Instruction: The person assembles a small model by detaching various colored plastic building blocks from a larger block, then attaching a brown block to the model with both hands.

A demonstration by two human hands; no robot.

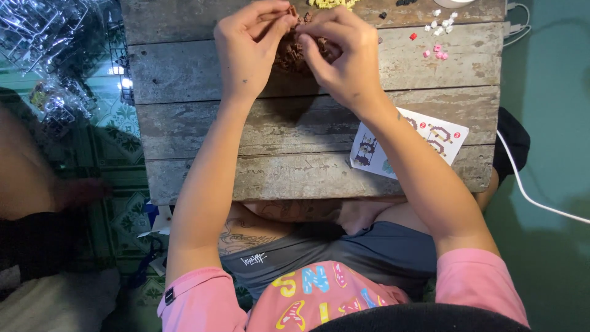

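Small brown brick-built model (290, 56) sits at the far edge of the weathered grey plank table (307, 123), pinched by left hand (249, 43) and right hand (341, 52). Risk: uneven finger pressure could pop bricks loose. Loose pink and white bricks (437, 38) lie near the right edge and could get knocked off.

A small table (307, 166) of weathered grey wooden planks carries everything. At its centre-top, toward twelve o'clock, sits a brown pile of small bricks (294, 58), with a yellow cluster (332, 3) just beyond it at the far edge. Loose pink and white pieces (437, 37) are scattered at about one o'clock, and a printed instruction sheet (409, 144) lies at four o'clock, overhanging the near edge slightly.
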